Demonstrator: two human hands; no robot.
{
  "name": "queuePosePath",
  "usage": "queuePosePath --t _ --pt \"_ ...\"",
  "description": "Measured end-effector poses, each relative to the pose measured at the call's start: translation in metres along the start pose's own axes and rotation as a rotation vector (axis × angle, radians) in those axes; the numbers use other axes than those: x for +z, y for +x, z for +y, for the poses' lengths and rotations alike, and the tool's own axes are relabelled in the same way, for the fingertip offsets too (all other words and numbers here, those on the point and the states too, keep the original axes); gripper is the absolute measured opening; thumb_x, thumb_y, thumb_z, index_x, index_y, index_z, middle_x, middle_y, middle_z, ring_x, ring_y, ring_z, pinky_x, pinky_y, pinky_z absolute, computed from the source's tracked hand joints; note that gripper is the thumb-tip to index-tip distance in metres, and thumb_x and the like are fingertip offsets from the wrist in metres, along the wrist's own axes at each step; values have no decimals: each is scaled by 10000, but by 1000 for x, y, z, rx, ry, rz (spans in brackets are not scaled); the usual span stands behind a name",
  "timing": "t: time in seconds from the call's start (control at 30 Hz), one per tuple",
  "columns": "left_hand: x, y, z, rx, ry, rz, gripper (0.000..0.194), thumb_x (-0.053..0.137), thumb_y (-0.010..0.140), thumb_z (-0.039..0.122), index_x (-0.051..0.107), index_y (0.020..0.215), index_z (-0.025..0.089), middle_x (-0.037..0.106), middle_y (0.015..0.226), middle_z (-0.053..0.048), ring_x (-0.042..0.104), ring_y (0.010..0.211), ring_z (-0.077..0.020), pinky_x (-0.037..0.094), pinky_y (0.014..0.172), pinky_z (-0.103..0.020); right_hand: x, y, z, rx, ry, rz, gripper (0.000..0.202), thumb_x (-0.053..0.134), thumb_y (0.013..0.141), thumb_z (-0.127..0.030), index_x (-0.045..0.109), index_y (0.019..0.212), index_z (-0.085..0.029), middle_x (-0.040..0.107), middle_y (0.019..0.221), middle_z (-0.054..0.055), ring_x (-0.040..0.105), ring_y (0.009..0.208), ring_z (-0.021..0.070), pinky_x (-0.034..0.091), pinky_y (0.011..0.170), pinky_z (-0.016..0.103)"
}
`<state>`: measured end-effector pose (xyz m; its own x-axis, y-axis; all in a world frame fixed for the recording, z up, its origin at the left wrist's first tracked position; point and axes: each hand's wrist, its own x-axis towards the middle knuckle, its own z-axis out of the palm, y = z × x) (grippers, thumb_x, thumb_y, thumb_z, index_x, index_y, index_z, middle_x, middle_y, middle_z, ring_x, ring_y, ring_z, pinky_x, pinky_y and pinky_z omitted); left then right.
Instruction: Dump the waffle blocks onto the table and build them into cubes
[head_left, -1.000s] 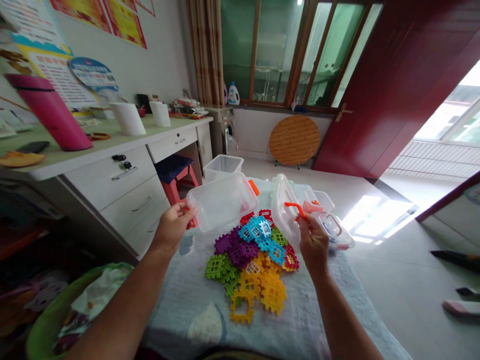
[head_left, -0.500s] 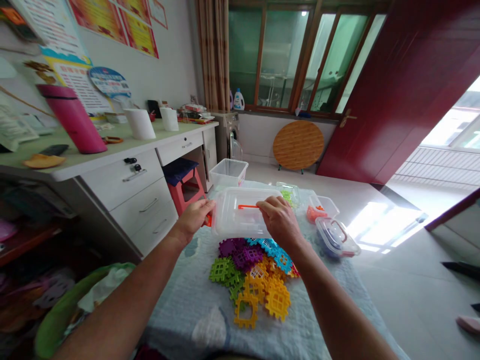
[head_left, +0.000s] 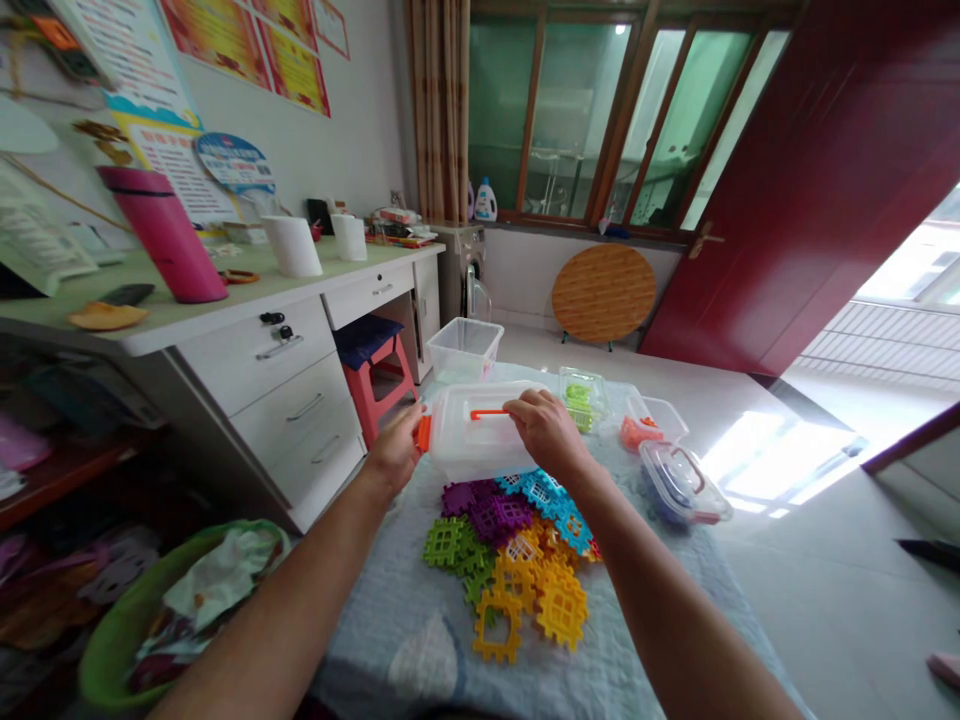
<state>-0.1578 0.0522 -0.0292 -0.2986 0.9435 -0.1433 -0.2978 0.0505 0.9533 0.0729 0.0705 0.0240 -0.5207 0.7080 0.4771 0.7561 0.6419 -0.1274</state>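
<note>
As left hand and right hand clamp translucent rectangular plastic box | blue-cloth-covered worktop: right edge well apart from box | blue-white wall poster illegible

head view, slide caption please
Left hand and right hand hold a lidded plastic box, colourful toy pieces piled on the cloth.
</note>
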Motion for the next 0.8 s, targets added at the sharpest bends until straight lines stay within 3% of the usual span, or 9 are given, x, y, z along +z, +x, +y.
queuePosePath --t 0.07,0.17,0.3,0.47,0.63,0.8 --pt "2 -2 4 -108 -129 -40 212 457 912 317 587 935 151 679 806 -60 651 670 -157 525 626 -269 1 5 2 -4 2 -12 253 473 961 -182 718 948 -242 654 863 56 527 845 195 372 746 303" --pt "4 -1 6 -149 -214 -57 208 437 920 266 609 904 149 679 772 -45 640 636 -132 525 611 -244 3 11 4 0 -11 -40 249 472 966 -205 719 952 -235 659 875 61 533 854 194 372 748 300" --pt "2 4 -4 -124 -221 -104 198 565 860 321 620 964 160 690 836 -37 651 712 -143 523 628 -242 5 16 8 46 -25 -80 249 471 969 -219 720 966 -235 668 884 58 549 836 185 372 747 290" --pt "2 7 -12 -37 -162 -132 376 763 697 371 621 990 182 670 902 -5 619 731 -120 490 614 -214 2 26 14 59 -16 -162 267 460 970 -230 726 968 -229 687 908 57 583 843 174 384 758 269" --pt "9 7 -11 -23 -156 -119 383 790 659 352 612 957 191 655 874 9 615 725 -122 486 608 -221 5 33 20 81 -17 -174 275 452 969 -230 722 1019 -220 704 944 66 600 878 181 395 784 265" --pt "15 9 -8 -23 -194 -97 313 745 653 212 592 921 158 647 782 0 608 648 -126 479 568 -220 7 27 22 92 41 -198 273 465 954 -220 726 1032 -217 717 994 62 612 924 186 415 830 267"
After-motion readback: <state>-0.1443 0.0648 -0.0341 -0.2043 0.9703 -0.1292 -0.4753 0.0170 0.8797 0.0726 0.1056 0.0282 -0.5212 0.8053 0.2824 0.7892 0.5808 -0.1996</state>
